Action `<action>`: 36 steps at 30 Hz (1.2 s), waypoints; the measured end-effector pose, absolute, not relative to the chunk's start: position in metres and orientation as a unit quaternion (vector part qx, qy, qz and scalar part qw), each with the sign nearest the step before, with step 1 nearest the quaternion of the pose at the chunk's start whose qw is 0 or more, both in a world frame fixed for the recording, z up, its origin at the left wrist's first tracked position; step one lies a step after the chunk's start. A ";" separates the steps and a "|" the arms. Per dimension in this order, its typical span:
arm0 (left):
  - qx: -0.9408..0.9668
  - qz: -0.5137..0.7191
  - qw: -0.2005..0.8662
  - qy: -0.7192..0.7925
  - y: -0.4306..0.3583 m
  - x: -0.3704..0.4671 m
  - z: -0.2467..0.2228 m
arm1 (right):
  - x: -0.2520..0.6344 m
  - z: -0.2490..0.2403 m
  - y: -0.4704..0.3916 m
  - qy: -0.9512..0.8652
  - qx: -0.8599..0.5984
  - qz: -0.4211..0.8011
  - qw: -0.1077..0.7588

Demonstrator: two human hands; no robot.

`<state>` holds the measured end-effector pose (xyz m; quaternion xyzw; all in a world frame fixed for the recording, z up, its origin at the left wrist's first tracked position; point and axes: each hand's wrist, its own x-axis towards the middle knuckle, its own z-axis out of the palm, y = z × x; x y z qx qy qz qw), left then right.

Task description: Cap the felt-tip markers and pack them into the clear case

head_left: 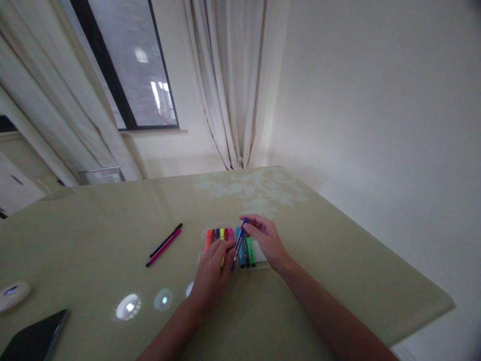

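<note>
My right hand [267,239] pinches the capped upper end of a blue felt-tip pen [239,241], which slants above a clear pen case [262,264]. At the pen's lower end, the fingers of my left hand [217,268] are closed around it. Inside the case lie several coloured felt-tip pens side by side: an orange pen [208,239] at the left, then dark, yellow, red and pink ones, with a green pen [251,252] toward the right. My left hand covers the lower part of the left-hand row.
Left of the case, a black pen [166,240] and a magenta pen [164,247] lie together on the table [112,225]. A dark flat device [35,336] and a white rounded object [14,296] are at the near left. The wall [376,125] borders the table's right side.
</note>
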<state>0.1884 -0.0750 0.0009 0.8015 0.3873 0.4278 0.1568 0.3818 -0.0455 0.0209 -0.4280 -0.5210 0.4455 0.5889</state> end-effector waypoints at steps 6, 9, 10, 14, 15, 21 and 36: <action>0.863 0.360 0.120 0.333 -0.085 0.202 -0.017 | 0.428 0.013 -0.020 -0.558 -0.574 0.348 0.489; 0.886 0.311 0.126 0.319 -0.087 0.208 -0.019 | 0.432 0.007 -0.017 -0.586 -0.587 0.335 0.447; 0.893 0.295 0.121 0.317 -0.086 0.210 -0.019 | 0.431 0.006 -0.017 -0.598 -0.588 0.328 0.436; 0.909 0.244 0.091 0.326 -0.082 0.215 -0.019 | 0.420 0.004 -0.020 -0.640 -0.597 0.281 0.395; 0.909 0.236 0.083 0.333 -0.081 0.217 -0.019 | 0.418 0.004 -0.021 -0.647 -0.601 0.267 0.386; 0.908 0.242 0.027 0.340 -0.083 0.229 -0.027 | 0.417 0.006 -0.026 -0.686 -0.617 0.211 0.325; 0.923 0.218 0.017 0.316 -0.086 0.225 -0.025 | 0.425 0.009 -0.036 -0.739 -0.634 0.091 0.208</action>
